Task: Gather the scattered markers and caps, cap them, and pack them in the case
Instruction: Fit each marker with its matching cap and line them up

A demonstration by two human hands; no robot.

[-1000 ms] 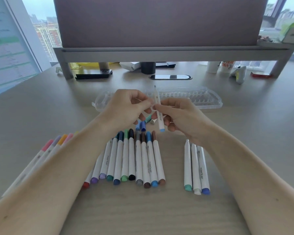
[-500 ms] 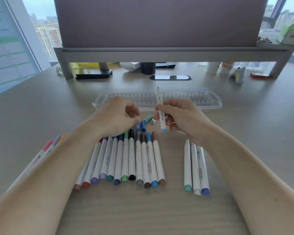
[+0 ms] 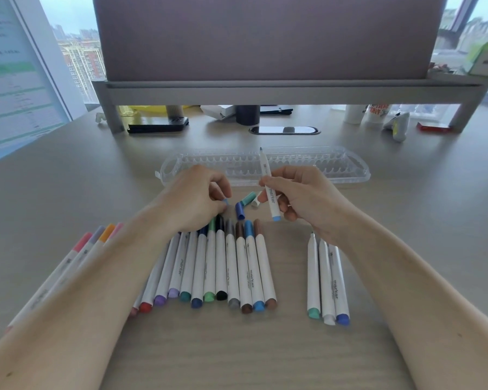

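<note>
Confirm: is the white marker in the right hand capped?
Uncapped: the white marker shows a bare blue tip above the right hand; the left hand pinches a blue cap.

Pale wood desk [image 3: 265,356], capped markers [image 3: 228,266], three uncapped markers [image 3: 327,280], loose caps [image 3: 244,205], clear case [image 3: 321,167]

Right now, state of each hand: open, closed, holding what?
Left hand: closed, pinching a small light blue cap at its fingertips.
Right hand: closed around a light blue marker, uncapped tip up.
</note>
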